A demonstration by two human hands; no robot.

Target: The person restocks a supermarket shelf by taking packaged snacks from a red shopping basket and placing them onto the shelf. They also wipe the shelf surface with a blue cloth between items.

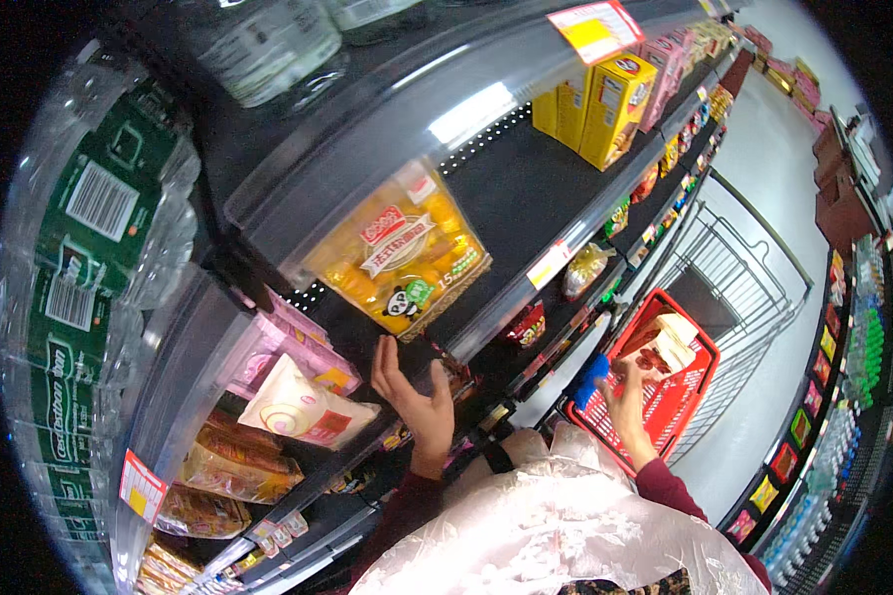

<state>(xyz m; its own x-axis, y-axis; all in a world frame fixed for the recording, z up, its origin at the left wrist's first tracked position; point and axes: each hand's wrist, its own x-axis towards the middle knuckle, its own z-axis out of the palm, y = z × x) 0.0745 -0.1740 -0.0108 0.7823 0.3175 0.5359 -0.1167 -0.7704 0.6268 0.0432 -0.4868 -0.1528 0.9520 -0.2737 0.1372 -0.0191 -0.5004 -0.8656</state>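
My left hand (414, 398) is raised at the edge of a dark store shelf, fingers apart and holding nothing. Just beyond its fingertips stands a large yellow packaged box with a panda print (405, 256). Left of that hand lies a white and pink bag (305, 405), in front of pink packages (275, 346). My right hand (625, 405) reaches over a red plastic basket (703, 372), its fingers spread near a blue item (591, 381) at the rim. A cream and red package (666, 346) lies in the basket; whether my fingertips touch it, I cannot tell.
A wire shopping cart (751, 275) stands in the aisle around the basket. Yellow boxes (614, 108) are farther along the shelf. Brown bread packages (238, 461) lie at lower left. Green-wrapped bottle packs (82, 297) rise at far left. Bottles (867, 335) line the opposite shelf.
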